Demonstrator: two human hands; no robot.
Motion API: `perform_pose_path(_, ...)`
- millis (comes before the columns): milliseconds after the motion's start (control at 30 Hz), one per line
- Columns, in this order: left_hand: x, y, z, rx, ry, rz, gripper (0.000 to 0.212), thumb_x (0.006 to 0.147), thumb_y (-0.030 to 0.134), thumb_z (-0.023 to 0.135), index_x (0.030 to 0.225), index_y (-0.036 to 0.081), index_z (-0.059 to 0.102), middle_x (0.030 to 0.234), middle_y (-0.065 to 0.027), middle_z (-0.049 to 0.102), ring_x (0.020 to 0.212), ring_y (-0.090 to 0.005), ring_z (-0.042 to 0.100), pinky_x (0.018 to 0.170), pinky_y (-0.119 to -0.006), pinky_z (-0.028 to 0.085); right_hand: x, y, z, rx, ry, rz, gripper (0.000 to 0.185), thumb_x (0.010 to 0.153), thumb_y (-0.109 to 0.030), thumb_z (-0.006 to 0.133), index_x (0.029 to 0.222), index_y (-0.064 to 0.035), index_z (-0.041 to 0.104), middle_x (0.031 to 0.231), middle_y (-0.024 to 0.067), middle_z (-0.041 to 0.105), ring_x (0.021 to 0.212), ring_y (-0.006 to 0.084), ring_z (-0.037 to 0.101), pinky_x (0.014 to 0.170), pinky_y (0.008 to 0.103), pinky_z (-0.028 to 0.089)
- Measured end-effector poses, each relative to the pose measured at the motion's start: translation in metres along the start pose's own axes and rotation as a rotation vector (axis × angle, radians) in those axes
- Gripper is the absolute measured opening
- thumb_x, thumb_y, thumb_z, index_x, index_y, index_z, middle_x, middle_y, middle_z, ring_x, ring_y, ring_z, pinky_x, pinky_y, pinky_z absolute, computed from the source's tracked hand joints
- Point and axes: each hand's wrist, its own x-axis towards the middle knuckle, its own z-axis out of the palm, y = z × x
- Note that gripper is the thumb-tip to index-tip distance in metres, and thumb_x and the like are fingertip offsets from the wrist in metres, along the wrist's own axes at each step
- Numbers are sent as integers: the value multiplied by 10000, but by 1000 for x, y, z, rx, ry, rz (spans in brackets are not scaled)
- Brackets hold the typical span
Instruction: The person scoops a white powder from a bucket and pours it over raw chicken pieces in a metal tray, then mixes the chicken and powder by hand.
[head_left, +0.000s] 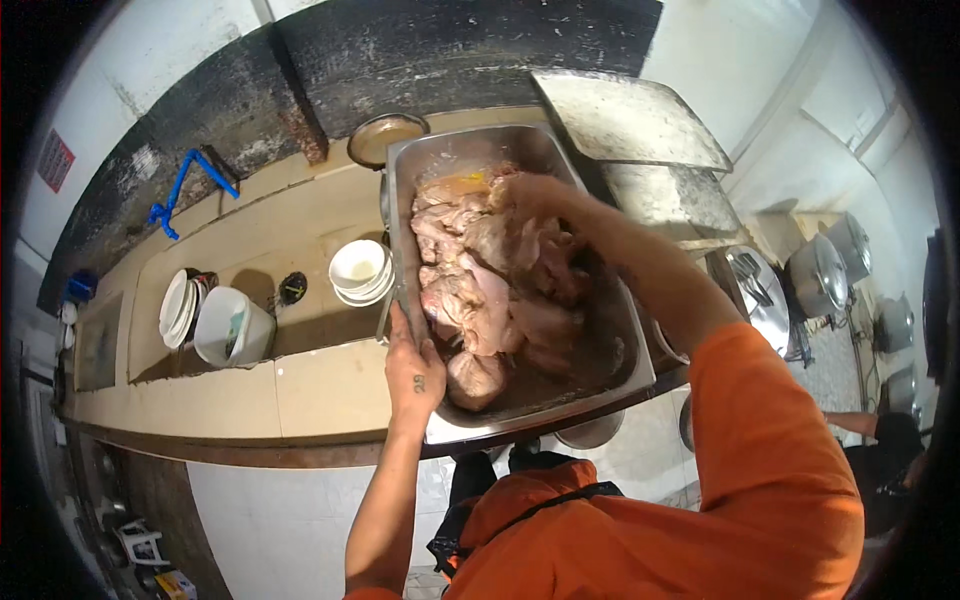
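A deep rectangular stainless steel pan (609, 367) lies before me, its near edge at the counter's front. Inside is a heap of raw, pale pink meat pieces (487, 300), apparently chicken, with a small yellow patch at the far end. My left hand (415, 375) holds the pan's left side near the front corner, fingers stretched along the outer wall. Reaching across the pan, my right hand (525, 196) is down at the far part of the meat; its fingers are blurred and partly hidden, so its grip is unclear.
Left of the pan, a tiled sink basin holds stacked white bowls (361, 270), plates (178, 309) and a white plastic tub (236, 328). A blue tap (180, 191) stands behind. Worn boards (630, 120) lean at the right. Lidded pots (817, 274) and another person's arm (851, 424) are farther right.
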Motion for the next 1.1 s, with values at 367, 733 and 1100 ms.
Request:
perform_pose_path(367, 1, 19, 4, -25, -70, -39, 722, 850, -42, 547, 1512, -103, 263, 1344, -396, 510, 1214, -506, 554, 1036, -465, 456, 122, 166, 46, 724, -175, 29, 470, 874, -346, 770, 1266, -96, 698, 1239, 69, 685, 1086, 207, 643, 939, 376, 534)
perform_pose_path(733, 4, 15, 10, 5, -85, -82, 709, 870, -12, 540, 1509, -114, 248, 1356, -394, 502, 1234, -515, 530, 1045, -475, 440, 77, 49, 78, 450, -214, -100, 511, 914, -365, 692, 1317, -57, 627, 1238, 142, 665, 1125, 240, 617, 977, 381, 488)
perform_pose_path(1100, 3, 9, 9, -67, -31, -43, 669, 862, -16, 566, 1472, -134, 317, 1247, -374, 589, 1165, -484, 595, 999, -450, 469, -132, -62, 105, 148, 130, -49, 771, 708, -533, 785, 1351, -153, 591, 1366, 205, 576, 1119, 404, 635, 952, 500, 500)
